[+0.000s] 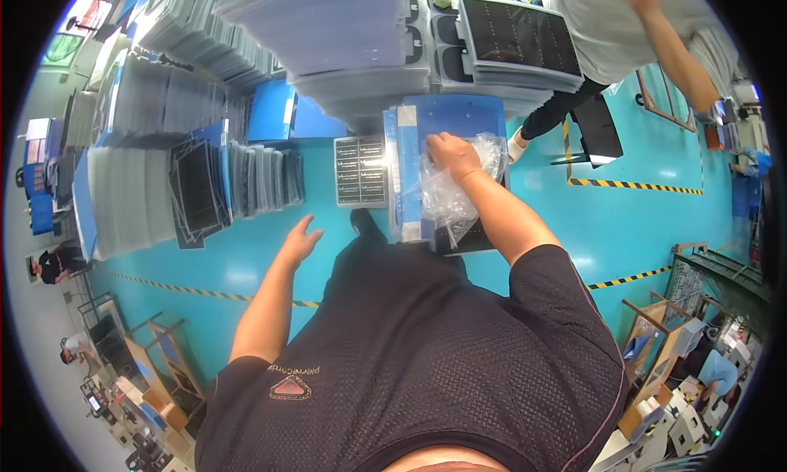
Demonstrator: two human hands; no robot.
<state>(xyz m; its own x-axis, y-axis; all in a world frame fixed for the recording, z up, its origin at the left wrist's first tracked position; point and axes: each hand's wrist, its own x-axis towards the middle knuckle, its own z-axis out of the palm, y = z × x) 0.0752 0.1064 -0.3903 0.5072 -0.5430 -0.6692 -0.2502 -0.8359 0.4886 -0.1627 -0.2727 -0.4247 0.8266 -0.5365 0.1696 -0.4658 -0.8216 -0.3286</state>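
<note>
My right hand (453, 156) has its fingers curled into crumpled clear plastic film (448, 200). The film lies over a blue sheet (463, 115) and partly covers a dark panel (474, 240) near my body. Left of it is an upright light-blue edge or board (405, 169). My left hand (300, 242) is held out over the floor, fingers apart and nothing in it. Between the hands, a bit farther off, lies a stack topped by a black sheet with white markings (361, 173).
Tall stacks of translucent trays (135, 197) and blue boards (270, 115) stand at the left and far side. Black sheets (525, 38) top a stack at the far right, beside a co-worker in a light shirt (611, 29). Striped tape (635, 185) marks the turquoise floor.
</note>
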